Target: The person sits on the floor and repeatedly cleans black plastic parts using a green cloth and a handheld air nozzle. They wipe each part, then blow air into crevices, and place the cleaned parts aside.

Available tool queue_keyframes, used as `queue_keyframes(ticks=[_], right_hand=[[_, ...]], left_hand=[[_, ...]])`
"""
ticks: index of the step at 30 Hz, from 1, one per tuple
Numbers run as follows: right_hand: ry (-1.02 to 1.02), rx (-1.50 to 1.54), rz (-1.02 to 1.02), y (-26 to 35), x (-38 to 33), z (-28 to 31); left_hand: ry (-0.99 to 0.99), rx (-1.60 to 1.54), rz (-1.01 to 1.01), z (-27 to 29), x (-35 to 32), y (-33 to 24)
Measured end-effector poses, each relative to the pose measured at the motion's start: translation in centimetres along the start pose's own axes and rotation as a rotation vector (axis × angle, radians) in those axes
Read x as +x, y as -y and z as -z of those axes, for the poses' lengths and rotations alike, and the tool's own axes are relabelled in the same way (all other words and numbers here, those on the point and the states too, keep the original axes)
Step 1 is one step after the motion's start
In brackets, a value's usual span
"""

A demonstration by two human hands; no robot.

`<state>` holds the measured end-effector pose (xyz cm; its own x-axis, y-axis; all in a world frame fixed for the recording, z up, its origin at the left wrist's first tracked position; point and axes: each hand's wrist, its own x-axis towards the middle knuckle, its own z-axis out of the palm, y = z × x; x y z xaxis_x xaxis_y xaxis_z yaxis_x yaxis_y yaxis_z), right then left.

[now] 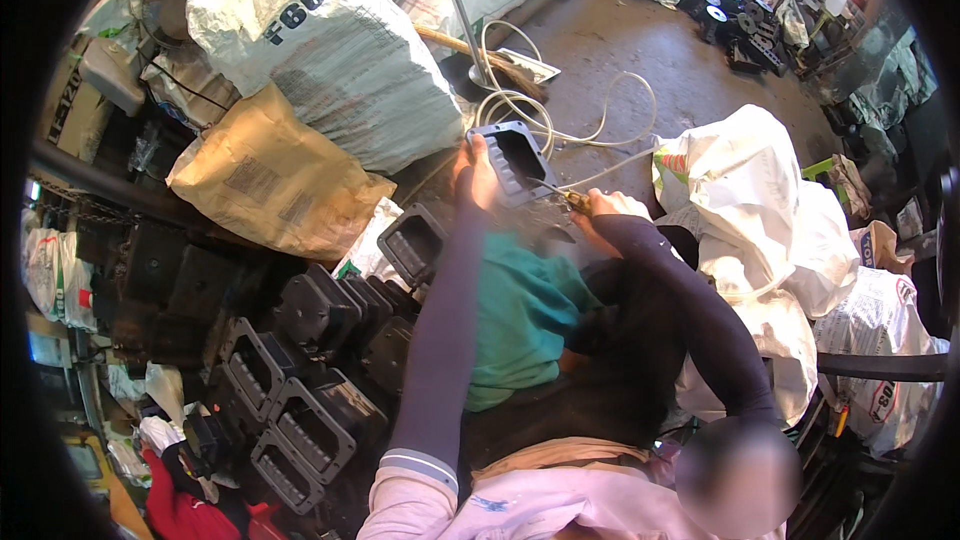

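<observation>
My left hand [474, 180] grips the left side of a grey box-shaped housing [507, 168]. The housing is tilted, so its rectangular opening and the ribbed inside show. Closed around a brass-coloured air blow gun [574, 200] is my right hand [619, 206]. The gun's thin nozzle points into the housing's opening; whether it touches the inside I cannot tell. A pale hose [612, 168] runs beside the gun to coils on the floor, and its joint is hidden by my hand. Green cloth [525, 325] lies over my lap below the housing.
Several similar dark housings [318, 430] stand at my lower left. A brown paper sack [265, 175] and a large white sack [340, 70] rise at the far left. White bags [745, 190] crowd my right side. A broom [515, 72] and black parts [722, 8] lie farther off.
</observation>
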<state>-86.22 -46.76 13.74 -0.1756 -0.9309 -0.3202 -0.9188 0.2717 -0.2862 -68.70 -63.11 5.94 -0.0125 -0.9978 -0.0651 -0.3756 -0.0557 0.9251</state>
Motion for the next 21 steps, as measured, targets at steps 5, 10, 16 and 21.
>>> queue_keyframes(ticks=[5, 10, 16, 21], right_hand=[[-0.314, 0.063, -0.096, 0.1, 2.1, 0.3], [-0.249, 0.09, -0.099, 1.1, 1.2, 1.3], [-0.329, 0.196, -0.003, 2.4, -0.5, 3.0], [-0.179, 0.243, 0.012, 1.8, 0.0, 3.5]], left_hand=[[0.175, -0.261, 0.053, -0.7, 0.8, 1.5], [0.251, -0.408, 0.131, -1.9, 2.4, 3.0], [0.264, -0.479, 0.097, -2.1, 1.4, 2.3], [0.397, -0.608, 0.137, -1.7, 1.2, 2.0]])
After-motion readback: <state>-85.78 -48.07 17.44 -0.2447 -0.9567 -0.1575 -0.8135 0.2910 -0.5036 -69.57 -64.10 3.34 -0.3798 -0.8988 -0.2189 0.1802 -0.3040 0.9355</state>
